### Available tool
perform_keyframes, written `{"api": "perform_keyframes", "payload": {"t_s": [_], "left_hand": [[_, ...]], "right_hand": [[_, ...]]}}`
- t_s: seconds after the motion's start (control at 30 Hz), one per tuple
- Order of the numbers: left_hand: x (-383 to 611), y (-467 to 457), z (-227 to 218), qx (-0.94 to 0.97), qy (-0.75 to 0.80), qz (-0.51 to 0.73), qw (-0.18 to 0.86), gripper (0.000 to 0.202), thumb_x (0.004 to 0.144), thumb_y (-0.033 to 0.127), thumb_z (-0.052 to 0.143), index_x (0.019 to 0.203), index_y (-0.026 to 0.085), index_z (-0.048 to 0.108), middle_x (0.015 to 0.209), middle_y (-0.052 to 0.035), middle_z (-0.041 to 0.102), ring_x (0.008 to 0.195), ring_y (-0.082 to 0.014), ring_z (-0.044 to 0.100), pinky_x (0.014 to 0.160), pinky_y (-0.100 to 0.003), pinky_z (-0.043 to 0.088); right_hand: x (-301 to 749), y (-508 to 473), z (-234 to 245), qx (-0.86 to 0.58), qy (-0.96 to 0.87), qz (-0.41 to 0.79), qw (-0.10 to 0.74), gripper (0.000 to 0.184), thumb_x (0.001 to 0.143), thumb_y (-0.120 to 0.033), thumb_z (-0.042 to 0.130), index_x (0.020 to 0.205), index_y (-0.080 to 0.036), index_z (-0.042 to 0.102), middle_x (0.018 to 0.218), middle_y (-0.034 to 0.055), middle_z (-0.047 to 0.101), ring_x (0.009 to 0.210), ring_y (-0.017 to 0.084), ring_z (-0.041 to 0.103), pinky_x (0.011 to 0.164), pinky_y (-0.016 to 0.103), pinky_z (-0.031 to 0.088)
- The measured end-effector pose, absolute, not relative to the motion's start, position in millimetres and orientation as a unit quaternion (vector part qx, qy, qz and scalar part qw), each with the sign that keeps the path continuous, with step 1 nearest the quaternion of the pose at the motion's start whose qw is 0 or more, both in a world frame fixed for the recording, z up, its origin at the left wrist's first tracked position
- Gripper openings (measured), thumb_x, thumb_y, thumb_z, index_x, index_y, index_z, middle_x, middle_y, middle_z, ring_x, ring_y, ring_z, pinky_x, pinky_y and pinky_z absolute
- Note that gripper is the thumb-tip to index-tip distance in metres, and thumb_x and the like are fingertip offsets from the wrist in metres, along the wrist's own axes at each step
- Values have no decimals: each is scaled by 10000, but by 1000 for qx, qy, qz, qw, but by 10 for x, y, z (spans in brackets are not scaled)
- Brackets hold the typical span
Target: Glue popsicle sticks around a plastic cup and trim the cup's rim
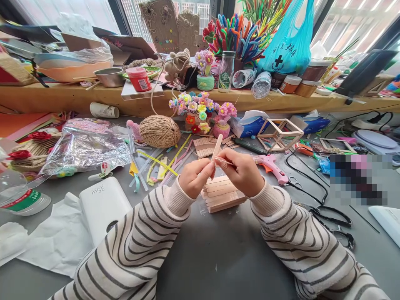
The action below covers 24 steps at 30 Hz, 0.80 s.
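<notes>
My left hand and my right hand meet above the grey table, both closed in a pinch on a pale wooden craft stick that points up and away. A second thin stick lies across between my fingers. Right under my hands rests a small stack of glued wooden sticks. Both arms wear striped sleeves.
A pink glue gun lies to the right, with black scissors and cables nearer the edge. A twine ball, loose sticks, a wooden cube frame, pipe-cleaner flowers and a white box surround the work spot.
</notes>
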<state>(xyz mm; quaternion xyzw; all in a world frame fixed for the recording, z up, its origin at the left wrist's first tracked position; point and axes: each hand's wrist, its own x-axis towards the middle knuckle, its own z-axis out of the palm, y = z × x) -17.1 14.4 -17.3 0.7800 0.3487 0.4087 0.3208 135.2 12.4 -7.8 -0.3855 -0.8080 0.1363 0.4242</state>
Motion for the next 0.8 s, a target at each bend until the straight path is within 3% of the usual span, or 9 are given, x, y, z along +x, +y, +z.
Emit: {"api": "perform_keyframes", "payload": {"t_s": [0.27, 0.53, 0.8], "left_hand": [[-217, 169, -158, 743, 367, 386, 406, 294, 815, 317, 337, 566, 181, 415, 478, 28, 376, 473, -103, 362, 478, -267, 304], [-195, 178, -145, 651, 315, 420, 549, 321, 785, 284, 401, 483, 197, 333, 460, 49, 299, 424, -84, 334, 424, -260, 273], [-186, 186, -144, 620, 313, 405, 594, 342, 744, 314, 441, 447, 197, 320, 438, 50, 290, 404, -80, 318, 432, -270, 257]], "right_hand": [[1374, 163, -47, -371, -819, 178, 400, 185, 843, -259, 442, 686, -173, 485, 555, -40, 466, 482, 61, 383, 488, 174, 309], [1393, 178, -51, -355, -806, 236, 409, 169, 833, -249, 451, 705, -155, 509, 569, -34, 482, 508, 60, 399, 496, 172, 319], [1401, 182, -64, -352, -798, 297, 389, 194, 836, -287, 434, 728, -154, 524, 618, -8, 509, 573, 85, 432, 538, 207, 337]]}}
